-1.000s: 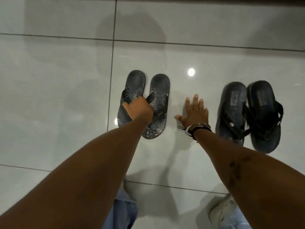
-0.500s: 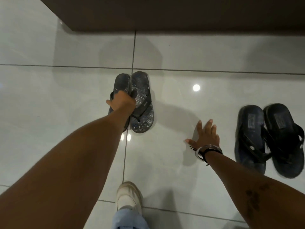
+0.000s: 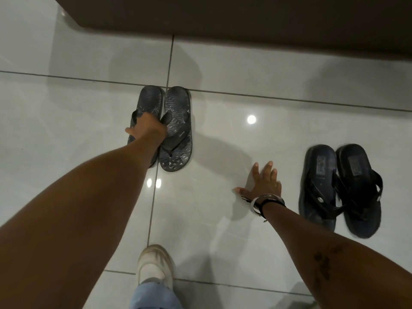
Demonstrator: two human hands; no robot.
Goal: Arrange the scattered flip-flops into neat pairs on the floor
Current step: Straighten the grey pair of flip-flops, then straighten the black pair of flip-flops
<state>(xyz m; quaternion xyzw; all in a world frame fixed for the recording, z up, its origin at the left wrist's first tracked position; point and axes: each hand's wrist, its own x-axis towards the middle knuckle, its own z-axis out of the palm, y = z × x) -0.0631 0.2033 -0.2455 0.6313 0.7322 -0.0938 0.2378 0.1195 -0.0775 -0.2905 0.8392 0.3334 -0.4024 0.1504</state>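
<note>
no legible text anywhere. dark flip-flops (image 3: 338, 188) on the right each carry a square heel label, print too blurred to read. patterned flip-flops (image 3: 176, 128) have a small pale mark on one strap, unreadable as well.

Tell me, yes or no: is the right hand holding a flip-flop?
No: the right hand lies open and flat on the bare floor tile, between the patterned pair and the black pair, touching neither.

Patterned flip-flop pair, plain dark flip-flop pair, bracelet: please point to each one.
Patterned flip-flop pair (image 3: 178, 108): head view, heel of the right sandal.
Plain dark flip-flop pair (image 3: 354, 166): head view, heel of the right sandal.
Bracelet (image 3: 267, 198): head view, band on wrist.
</note>
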